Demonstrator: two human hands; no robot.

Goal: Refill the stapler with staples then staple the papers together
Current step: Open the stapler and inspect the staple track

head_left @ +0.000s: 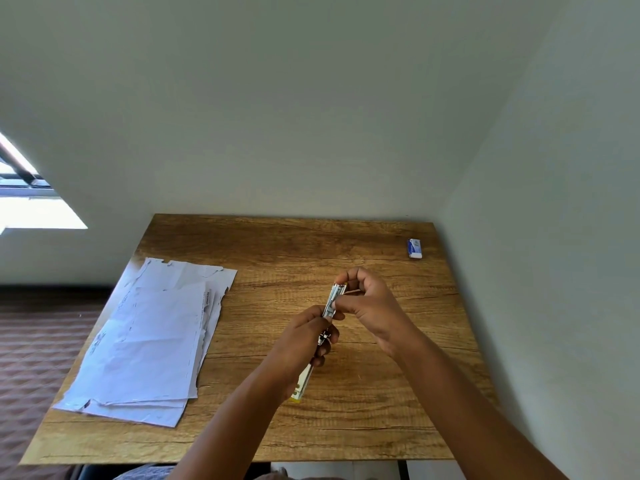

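I observe the stapler (329, 306) held above the middle of the wooden table (346, 410): a slim metal body, swung open lengthwise, with a yellow-edged end toward me. My left hand (304, 344) grips its midsection; my right hand (370, 303) pinches its far metal end. The papers (149, 341), white with torn edges, lie stacked at the table's left; their print is illegible. A small blue-and-white box (414, 248) sits far right, its label unreadable.

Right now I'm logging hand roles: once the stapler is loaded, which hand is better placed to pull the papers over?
The left hand, probably. The papers lie on the table's left side, nearer that hand. The right hand pinches the stapler's far end, farther from the stack, though both hands grip the stapler now.
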